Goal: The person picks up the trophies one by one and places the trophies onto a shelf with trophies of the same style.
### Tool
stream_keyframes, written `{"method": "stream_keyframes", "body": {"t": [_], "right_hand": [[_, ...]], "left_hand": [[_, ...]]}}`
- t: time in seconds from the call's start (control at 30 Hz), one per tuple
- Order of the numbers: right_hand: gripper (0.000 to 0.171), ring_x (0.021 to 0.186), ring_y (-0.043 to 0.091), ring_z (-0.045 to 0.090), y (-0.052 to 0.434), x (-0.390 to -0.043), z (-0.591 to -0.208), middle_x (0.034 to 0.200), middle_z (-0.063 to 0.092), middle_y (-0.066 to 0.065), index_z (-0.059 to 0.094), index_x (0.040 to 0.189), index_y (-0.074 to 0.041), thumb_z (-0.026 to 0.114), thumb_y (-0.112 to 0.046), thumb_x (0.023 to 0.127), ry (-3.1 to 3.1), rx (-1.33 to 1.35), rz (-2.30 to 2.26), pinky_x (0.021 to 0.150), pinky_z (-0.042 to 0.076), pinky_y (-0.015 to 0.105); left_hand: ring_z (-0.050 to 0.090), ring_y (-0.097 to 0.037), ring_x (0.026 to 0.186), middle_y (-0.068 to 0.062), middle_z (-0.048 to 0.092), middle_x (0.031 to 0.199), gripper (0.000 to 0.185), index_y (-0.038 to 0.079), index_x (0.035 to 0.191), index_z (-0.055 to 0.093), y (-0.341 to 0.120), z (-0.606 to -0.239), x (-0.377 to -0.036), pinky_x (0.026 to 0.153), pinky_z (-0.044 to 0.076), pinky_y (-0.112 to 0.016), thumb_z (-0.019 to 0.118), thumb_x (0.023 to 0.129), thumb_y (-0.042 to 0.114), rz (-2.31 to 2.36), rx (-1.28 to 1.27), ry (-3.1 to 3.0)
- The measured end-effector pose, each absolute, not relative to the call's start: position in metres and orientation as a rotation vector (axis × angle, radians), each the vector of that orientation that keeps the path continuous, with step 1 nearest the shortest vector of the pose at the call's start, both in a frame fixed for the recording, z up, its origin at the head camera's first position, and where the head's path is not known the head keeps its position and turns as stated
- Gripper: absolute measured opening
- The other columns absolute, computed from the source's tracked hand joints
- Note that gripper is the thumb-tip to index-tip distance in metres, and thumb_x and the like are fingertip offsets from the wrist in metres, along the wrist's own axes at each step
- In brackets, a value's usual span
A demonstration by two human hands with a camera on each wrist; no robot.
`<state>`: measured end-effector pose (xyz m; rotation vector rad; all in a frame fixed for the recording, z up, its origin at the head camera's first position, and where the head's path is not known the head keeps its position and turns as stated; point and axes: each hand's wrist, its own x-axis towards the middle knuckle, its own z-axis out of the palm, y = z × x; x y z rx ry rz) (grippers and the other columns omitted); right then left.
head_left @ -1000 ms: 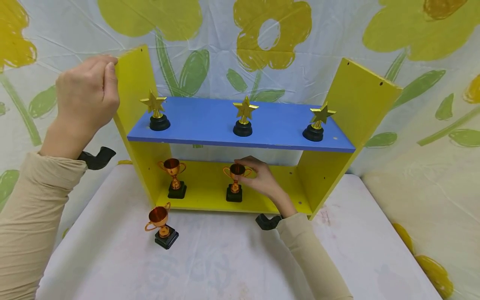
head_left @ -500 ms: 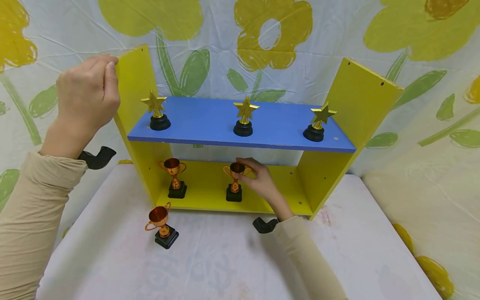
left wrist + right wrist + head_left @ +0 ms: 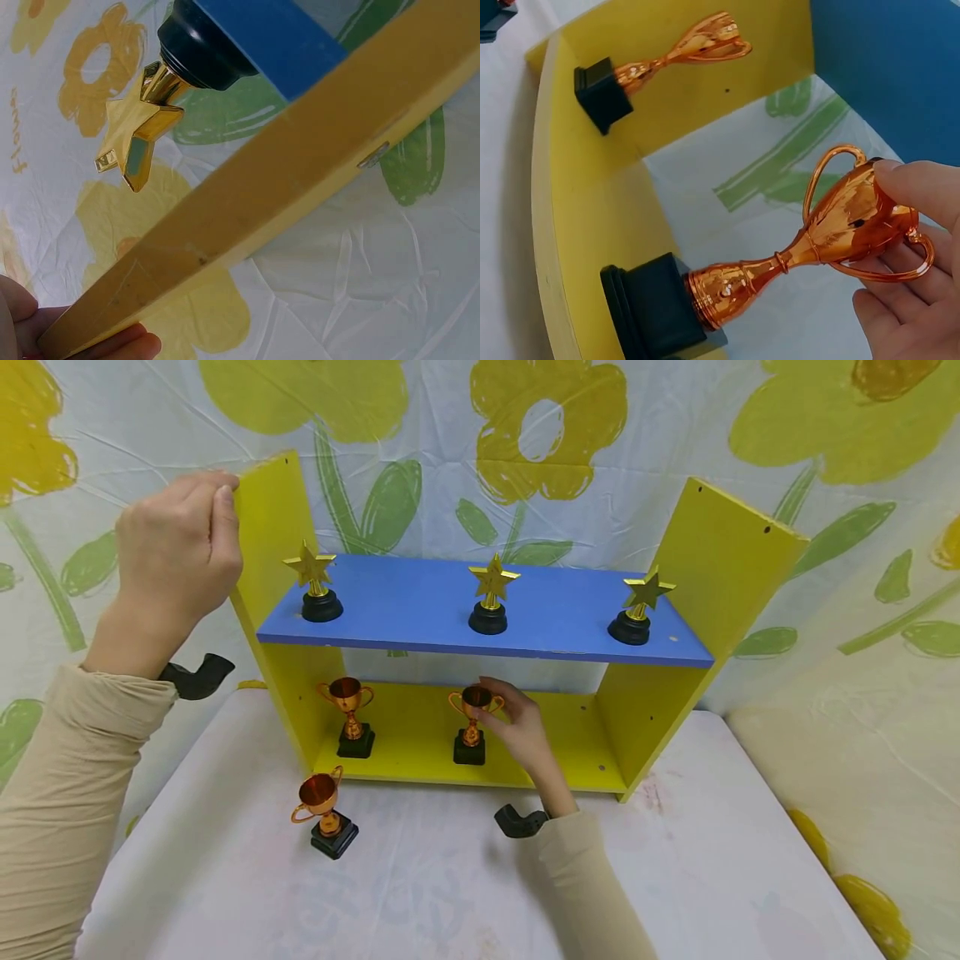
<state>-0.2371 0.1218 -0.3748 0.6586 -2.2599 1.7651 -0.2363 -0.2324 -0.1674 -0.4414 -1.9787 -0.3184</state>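
Note:
My left hand (image 3: 222,502) grips the top corner of the yellow shelf unit's left side panel (image 3: 273,518); in the left wrist view its fingertips (image 3: 112,346) sit under that panel (image 3: 285,180). My right hand (image 3: 504,710) reaches into the lower bay and pinches the bowl of the middle copper cup trophy (image 3: 472,714), which stands upright on the yellow bottom board (image 3: 412,739). The right wrist view shows the thumb (image 3: 922,187) on the cup (image 3: 847,221) and the fingers (image 3: 900,315) under its handle.
Three gold star trophies (image 3: 491,593) stand on the blue shelf (image 3: 420,602). Another cup trophy (image 3: 348,714) stands at the left of the lower bay, and a third (image 3: 324,810) on the white-covered table (image 3: 450,885) in front. A flowered cloth hangs behind.
My right forearm has swung left and toward me while the hand stays at the middle cup. The left hand and the trophies have not moved.

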Motion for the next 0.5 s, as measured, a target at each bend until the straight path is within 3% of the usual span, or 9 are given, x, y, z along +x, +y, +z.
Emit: {"method": "stream_keyframes", "body": {"t": [0.3, 0.5], "right_hand": [[0.044, 0.123, 0.041, 0.054, 0.1214, -0.2377, -0.3822, 0.133, 0.057, 0.027, 0.056, 0.131, 0.012, 0.068, 0.001, 0.09, -2.185, 0.645, 1.889, 0.109, 0.038, 0.049], [0.045, 0.125, 0.039, 0.054, 0.1212, -0.2358, -0.3826, 0.135, 0.056, 0.026, 0.055, 0.133, 0.011, 0.068, 0.001, 0.091, -2.183, 0.631, 1.922, 0.11, 0.038, 0.047]], "left_hand": [[0.066, -0.051, 0.092, -0.024, 0.07, 0.111, 0.043, -0.01, 0.111, 0.069, -0.2313, -0.1681, -0.2371, 0.06, 0.046, -0.062, 0.038, 0.104, 0.019, -0.318, -0.438, -1.991], [0.066, -0.05, 0.093, -0.024, 0.07, 0.112, 0.043, -0.011, 0.11, 0.068, -0.2317, -0.1678, -0.2367, 0.059, 0.046, -0.061, 0.038, 0.103, 0.018, -0.315, -0.431, -1.989]]}}
